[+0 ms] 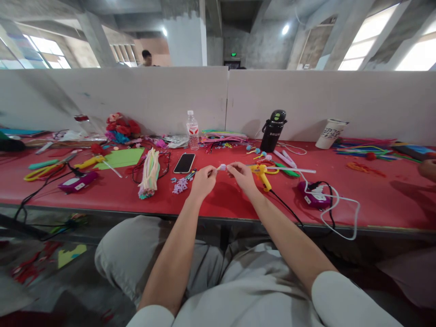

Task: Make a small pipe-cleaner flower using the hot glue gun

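Note:
Between my two hands, just above the red table, is a small lilac piece (222, 167) with a short pale stem at its left. My left hand (204, 179) is closed, its thumb and forefinger pinching that stem. From the other side, the fingertips of my right hand (241, 175) are pinched together at the lilac piece's right edge. A pile of small lilac bits (180, 185) lies left of my left hand. Right of my right hand rests a yellow hot glue gun (261, 175), with a clear glue stick (298, 169) poking out of it.
A phone (184, 163) and a bundle of pale fuzzy stems (150, 175) lie leftward. Toward the white partition stand a water bottle (192, 131), a black flask (273, 131) and a paper cup (331, 134). A purple power strip (313, 195) trails cables over the table's front edge.

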The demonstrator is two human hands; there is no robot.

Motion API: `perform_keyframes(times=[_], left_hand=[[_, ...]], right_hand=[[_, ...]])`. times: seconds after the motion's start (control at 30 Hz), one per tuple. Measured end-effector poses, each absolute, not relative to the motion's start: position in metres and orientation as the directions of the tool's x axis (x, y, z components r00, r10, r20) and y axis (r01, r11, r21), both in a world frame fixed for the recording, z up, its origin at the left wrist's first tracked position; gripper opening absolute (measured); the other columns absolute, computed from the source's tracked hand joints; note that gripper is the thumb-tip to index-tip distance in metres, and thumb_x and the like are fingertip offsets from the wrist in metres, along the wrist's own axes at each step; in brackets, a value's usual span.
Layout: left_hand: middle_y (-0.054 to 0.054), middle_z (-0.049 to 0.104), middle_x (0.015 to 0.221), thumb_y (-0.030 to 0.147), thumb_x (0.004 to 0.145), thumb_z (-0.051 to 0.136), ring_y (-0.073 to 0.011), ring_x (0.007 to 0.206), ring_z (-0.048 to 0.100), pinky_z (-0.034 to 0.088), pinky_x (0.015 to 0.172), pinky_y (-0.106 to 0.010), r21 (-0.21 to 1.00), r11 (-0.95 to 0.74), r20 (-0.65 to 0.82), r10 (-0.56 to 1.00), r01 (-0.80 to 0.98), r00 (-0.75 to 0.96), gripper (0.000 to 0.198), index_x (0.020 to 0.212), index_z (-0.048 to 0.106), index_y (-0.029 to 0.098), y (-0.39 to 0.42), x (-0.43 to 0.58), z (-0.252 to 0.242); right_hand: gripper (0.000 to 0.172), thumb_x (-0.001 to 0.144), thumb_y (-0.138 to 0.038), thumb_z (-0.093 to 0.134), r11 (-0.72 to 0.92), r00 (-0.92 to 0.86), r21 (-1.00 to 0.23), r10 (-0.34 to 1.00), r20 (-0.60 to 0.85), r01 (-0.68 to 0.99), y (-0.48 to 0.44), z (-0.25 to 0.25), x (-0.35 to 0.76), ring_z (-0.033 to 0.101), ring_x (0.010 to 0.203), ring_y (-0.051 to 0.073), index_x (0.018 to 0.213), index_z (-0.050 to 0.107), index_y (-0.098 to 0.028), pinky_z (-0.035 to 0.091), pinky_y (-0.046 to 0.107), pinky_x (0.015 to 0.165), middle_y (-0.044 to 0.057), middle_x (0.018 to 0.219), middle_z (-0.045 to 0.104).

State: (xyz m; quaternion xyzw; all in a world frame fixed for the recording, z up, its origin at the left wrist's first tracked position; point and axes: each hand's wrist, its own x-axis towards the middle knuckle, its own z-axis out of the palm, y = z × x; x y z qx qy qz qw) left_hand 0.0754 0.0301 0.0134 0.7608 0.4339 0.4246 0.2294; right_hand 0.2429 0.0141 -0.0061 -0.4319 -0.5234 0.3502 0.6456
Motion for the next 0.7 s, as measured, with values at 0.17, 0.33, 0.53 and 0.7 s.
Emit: perform_keyframes(times=[0.17,0.33,0.53,0.7], left_hand=[[-0.004,0.068,0.076,0.024,0.086,0.05,-0.017,0.071,0.06,0.041,0.068,-0.026,0.685,-0.526,0.449,0.849,0.503,0.277,0.018,0.079,0.067,0.019,0.0298,0.0754,0.0132],[-0.004,0.07,0.078,0.024,0.085,0.051,-0.0176,0.073,0.061,0.042,0.069,-0.026,0.666,-0.534,0.45,0.844,0.521,0.291,0.018,0.081,0.068,0.02,0.0298,0.0755,0.0125],[-0.004,0.069,0.077,0.025,0.086,0.051,-0.0168,0.072,0.061,0.042,0.068,-0.025,0.671,-0.533,0.446,0.845,0.515,0.293,0.018,0.082,0.068,0.019,0.0313,0.0754,0.0114],[-0.004,0.07,0.08,0.026,0.088,0.05,-0.0165,0.074,0.061,0.042,0.069,-0.024,0.668,-0.523,0.438,0.851,0.53,0.289,0.019,0.083,0.067,0.019,0.0304,0.0735,0.0135]], right_hand=[[0.034,0.075,-0.052,0.069,0.413,0.223,-0.903,0.875,0.43,0.122,0.0141,-0.0067,0.2432,0.053,0.059,0.014,0.076,0.064,-0.019,0.044,0.029,0.059,0.001,0.065,0.061],[0.031,0.075,-0.049,0.069,0.412,0.211,-0.902,0.877,0.432,0.132,0.0146,-0.0076,0.244,0.053,0.059,0.014,0.077,0.065,-0.019,0.043,0.03,0.06,0.0,0.064,0.061],[0.031,0.074,-0.048,0.071,0.406,0.204,-0.908,0.885,0.42,0.107,0.0156,-0.0092,0.2441,0.051,0.058,0.013,0.077,0.065,-0.018,0.04,0.027,0.058,0.0,0.063,0.06],[0.035,0.07,-0.05,0.073,0.314,0.236,-0.941,0.931,0.279,-0.128,0.0179,-0.0102,0.245,0.051,0.059,0.011,0.077,0.063,-0.018,0.041,0.024,0.057,-0.001,0.066,0.059]])
